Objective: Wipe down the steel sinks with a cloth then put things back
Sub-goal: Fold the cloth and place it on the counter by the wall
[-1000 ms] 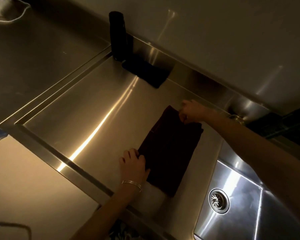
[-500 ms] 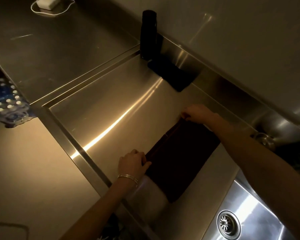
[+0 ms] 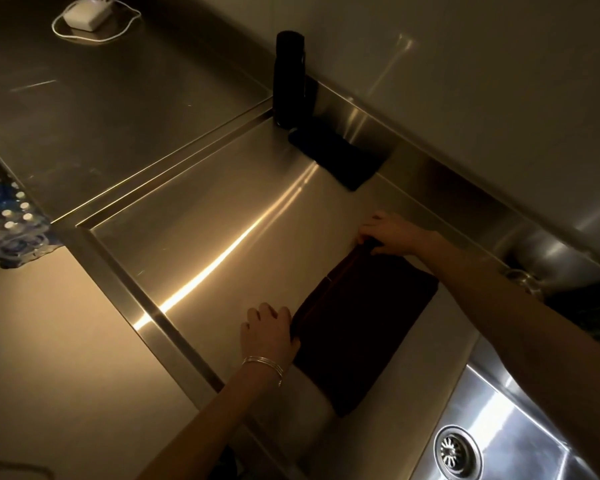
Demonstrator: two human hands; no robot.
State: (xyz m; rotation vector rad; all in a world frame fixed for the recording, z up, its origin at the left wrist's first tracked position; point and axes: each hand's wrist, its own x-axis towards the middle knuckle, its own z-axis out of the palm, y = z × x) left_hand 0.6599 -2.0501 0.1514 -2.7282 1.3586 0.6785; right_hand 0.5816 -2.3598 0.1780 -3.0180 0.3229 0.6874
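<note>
Barely anything has shifted since half a second ago: we keep both hands on the left edge of the dark cloth (image 3: 368, 323), and that edge now looks turned over a little further. Our left hand (image 3: 269, 332), bangles (image 3: 264, 363) at the wrist, curls its fingers round the near end of that edge. The cloth lies flat on the steel tabletop (image 3: 194, 216). Our right hand (image 3: 387, 233) pinches the far end of the same edge with bent fingers. Right of the cloth and nearer to us is the sink (image 3: 520, 410), its drain (image 3: 456, 450) showing.
</note>
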